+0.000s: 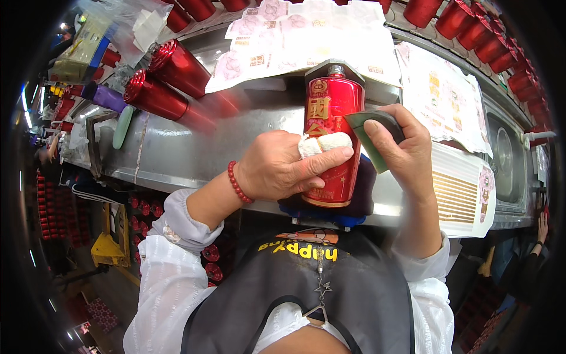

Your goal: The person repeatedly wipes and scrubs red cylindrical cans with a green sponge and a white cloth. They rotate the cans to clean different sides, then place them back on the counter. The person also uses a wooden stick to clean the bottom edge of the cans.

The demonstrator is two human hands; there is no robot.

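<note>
A red glass bottle (317, 93) with gold lettering lies in front of me on a support, its neck pointing away. My left hand (283, 166) is on the bottle's lower half. White cloth wraps (329, 144) cover two of its fingers, and the thumb and a bare finger press against the glass. In my right hand (407, 146) is a green, flat scraper blade (371, 146), pinched between thumb and fingers. One corner of the blade is at the bottle's right side. Dark cloth (367, 181) shows beneath the bottle, and a dark angular rest (356, 73) is around its neck.
Printed transfer sheets (305, 33) cover the far bench; more sheets (446, 97) and a striped stack (460, 190) lie right. Two red bottles (157, 95) lie at left on the steel bench (177, 150), near a pale green scraper (122, 128). Bottle rows (477, 35) line the back. Another person's hand (542, 228) shows at far right.
</note>
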